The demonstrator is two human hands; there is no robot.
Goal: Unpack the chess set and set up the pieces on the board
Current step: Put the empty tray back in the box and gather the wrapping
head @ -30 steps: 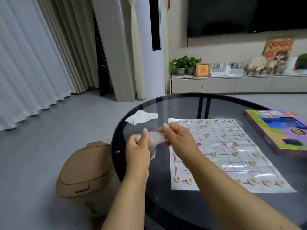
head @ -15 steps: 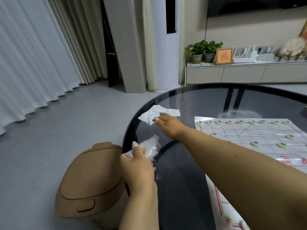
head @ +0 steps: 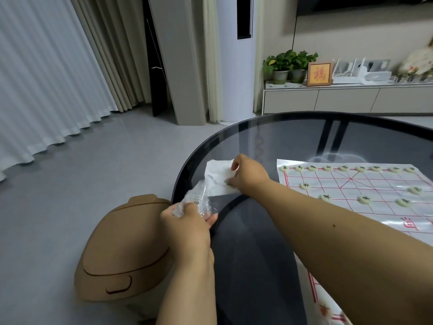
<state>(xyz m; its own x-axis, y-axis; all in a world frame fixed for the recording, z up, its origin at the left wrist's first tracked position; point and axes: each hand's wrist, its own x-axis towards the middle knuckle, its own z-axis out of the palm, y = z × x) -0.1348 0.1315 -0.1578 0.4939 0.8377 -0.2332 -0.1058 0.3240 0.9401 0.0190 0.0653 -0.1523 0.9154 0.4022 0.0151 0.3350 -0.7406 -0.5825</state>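
On round dark glass surface (head: 293, 137) | right hand (head: 248, 175) fingers pinch crumpled white paper tissue (head: 216, 178) | left hand (head: 187, 225) grips crinkled clear plastic bag (head: 199, 201) beside it

White board (head: 375, 184) with red grid, cream pieces (head: 364, 200), tan bin (head: 121, 249), dark glass table (head: 269, 141)

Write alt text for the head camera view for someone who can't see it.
The right hand grasps a crumpled white paper on a round dark glass table, while the left hand holds a clear plastic wrapper above a tan lidded bin.
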